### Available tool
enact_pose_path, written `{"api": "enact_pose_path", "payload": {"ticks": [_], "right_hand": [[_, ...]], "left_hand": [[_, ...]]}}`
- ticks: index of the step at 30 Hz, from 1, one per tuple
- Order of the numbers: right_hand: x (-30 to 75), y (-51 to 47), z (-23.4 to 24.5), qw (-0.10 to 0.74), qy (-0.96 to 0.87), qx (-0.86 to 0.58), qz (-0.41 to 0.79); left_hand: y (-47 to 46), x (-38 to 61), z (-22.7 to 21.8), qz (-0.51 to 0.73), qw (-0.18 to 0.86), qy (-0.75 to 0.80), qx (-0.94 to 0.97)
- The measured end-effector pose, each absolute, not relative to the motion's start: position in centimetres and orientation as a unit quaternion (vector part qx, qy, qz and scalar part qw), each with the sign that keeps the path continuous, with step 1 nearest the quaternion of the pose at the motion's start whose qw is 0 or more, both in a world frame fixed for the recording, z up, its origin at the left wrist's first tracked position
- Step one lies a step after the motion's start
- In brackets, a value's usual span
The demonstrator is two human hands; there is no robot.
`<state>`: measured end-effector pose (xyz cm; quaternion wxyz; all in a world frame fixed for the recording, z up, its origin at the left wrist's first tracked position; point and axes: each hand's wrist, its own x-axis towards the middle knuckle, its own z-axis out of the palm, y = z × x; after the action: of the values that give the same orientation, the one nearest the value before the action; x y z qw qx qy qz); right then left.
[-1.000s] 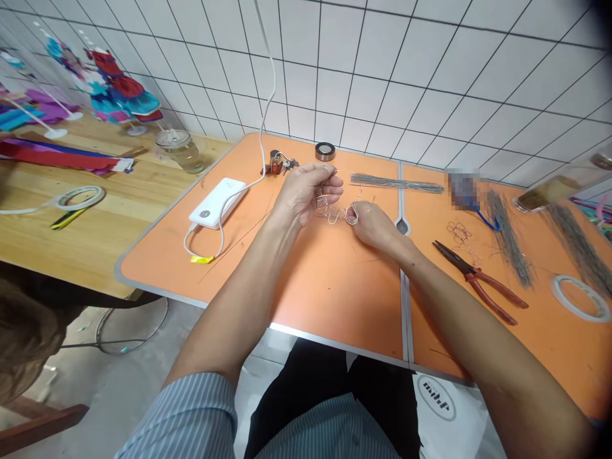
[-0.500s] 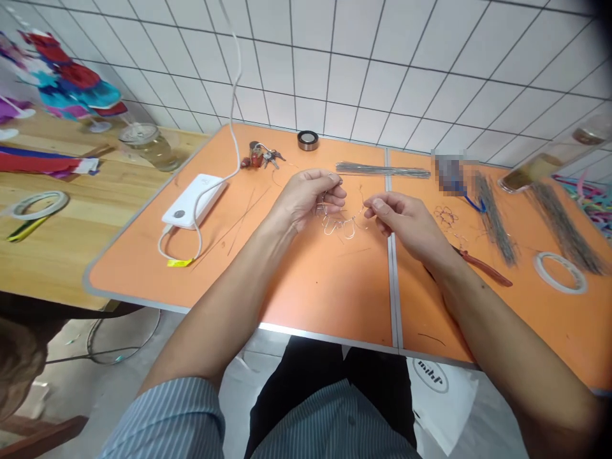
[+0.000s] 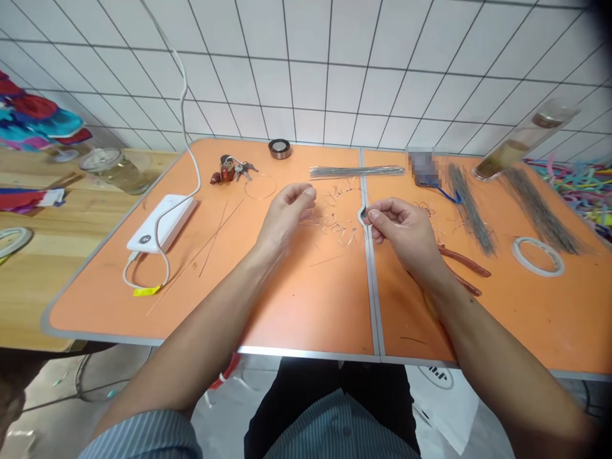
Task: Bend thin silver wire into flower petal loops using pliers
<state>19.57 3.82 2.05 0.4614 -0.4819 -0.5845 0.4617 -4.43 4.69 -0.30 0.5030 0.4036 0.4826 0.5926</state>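
A bent wire piece with several loops [image 3: 340,224] lies on the orange table [image 3: 296,299] between my hands. My left hand [image 3: 285,217] hovers just left of it with fingers curled in a loose pinch; whether anything is between them I cannot make out. My right hand [image 3: 400,228] is closed, thumb and forefinger pinched near the table's centre seam at the wire's right end. Red-handled pliers [image 3: 461,268] lie partly under my right wrist.
A bundle of straight wires [image 3: 356,171] lies behind the hands, with more wire bundles [image 3: 471,217] to the right. A tape roll [image 3: 539,255], a dark tape roll [image 3: 280,148], keys [image 3: 230,170], a white power bank [image 3: 161,222] with cable, and a jar [image 3: 115,168] are around.
The looped wire piece has dropped from my left hand onto the table. My left hand moved slightly left and lower; my right hand stayed pinched near the seam. The view shifted right.
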Motion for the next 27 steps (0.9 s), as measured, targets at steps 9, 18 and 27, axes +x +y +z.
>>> {"api": "enact_pose_path", "payload": {"ticks": [9,18,27], "right_hand": [[20.0,4.3,1.8,0.546,-0.52,-0.481,0.446],[18.9,3.9,0.3,0.512,-0.513,-0.47,0.503],[19.8,4.6,0.5,0.493,-0.508,-0.453,0.542]], "left_hand": [[2.9,-1.9,-0.5,0.501,0.623,0.475,0.369],[2.7,-1.0,-0.7,0.514,0.706,0.356,0.333],[2.7,-1.5,-0.8,0.494,0.64,0.392,0.439]]}}
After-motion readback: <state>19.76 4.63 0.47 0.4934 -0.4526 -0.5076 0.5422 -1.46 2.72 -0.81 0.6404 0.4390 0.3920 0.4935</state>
